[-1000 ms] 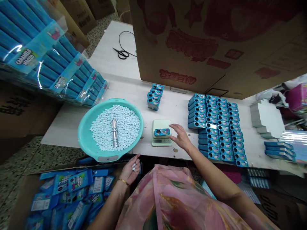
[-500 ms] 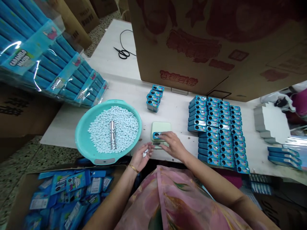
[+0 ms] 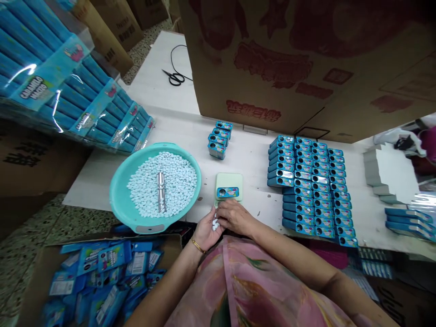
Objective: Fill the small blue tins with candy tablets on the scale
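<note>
Several small white candies lie in the cupped palm of my left hand, which is partly closed around them. Fingers bent together, my right hand reaches over that palm and touches the candies; its fingertips are hidden, so what they pinch cannot be seen. Just beyond both hands, a blue candy box with a dark round spot lies on a pale green scale. To the left stands a turquoise basin of the same candies, with a metal tube-like scoop lying on them.
Rows of blue boxes stand on the right of the white table, with several more behind the scale. A large carton blocks the back. Scissors lie at the back left. Below, an open carton holds blue packs.
My right hand has left the box on the scale and come back to my left palm. My left hand has shifted slightly right and nearer my body. The box stays on the scale.
</note>
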`<state>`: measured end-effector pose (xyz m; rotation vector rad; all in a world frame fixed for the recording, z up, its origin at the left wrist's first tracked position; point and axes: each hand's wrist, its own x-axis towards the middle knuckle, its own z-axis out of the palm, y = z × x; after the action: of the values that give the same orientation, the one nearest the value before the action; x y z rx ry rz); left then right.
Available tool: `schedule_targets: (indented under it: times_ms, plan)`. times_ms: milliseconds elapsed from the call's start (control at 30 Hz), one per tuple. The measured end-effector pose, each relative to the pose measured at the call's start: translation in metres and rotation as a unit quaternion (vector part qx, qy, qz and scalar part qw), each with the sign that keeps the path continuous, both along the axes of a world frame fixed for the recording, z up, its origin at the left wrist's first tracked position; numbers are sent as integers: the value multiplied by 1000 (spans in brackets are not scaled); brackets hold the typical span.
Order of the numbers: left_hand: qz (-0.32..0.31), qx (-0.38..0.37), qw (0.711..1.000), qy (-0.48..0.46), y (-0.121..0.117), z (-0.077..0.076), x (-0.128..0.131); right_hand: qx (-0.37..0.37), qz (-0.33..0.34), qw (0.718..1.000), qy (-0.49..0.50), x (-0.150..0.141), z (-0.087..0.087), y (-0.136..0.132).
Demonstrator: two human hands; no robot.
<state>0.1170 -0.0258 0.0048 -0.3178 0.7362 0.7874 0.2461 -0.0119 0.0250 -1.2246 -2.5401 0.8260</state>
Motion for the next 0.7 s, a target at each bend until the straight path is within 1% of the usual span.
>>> schedule_targets:
  times_ms: [100, 167, 267, 367, 467, 533, 567, 633, 700]
  plan:
    - [15, 19, 1000, 8, 1, -1, -2, 16, -22, 999, 24, 2, 0, 6]
    - [20, 33, 998, 43, 3, -3, -6, 31, -56, 997, 36, 5, -2, 16]
    - [8, 34, 993, 108, 4, -8, -17, 50, -105, 993, 33, 14, -7, 32]
    - [5, 39, 987, 157, 1, -16, -29, 72, -160, 983, 49, 29, -13, 38]
    - [-3, 43, 982, 186, -4, -30, -41, 87, -232, 966, 80, 51, -18, 30]
    - [-33, 38, 976, 212, -4, -41, -48, 82, -265, 956, 90, 65, -21, 22]
    - [-54, 40, 968, 240, -2, -47, -51, 76, -277, 953, 92, 71, -23, 18]
    - [-98, 56, 943, 313, 5, -60, -53, 65, -289, 950, 93, 80, -26, 13]
    - [-126, 79, 916, 373, 15, -73, -52, 56, -284, 953, 88, 82, -28, 11]
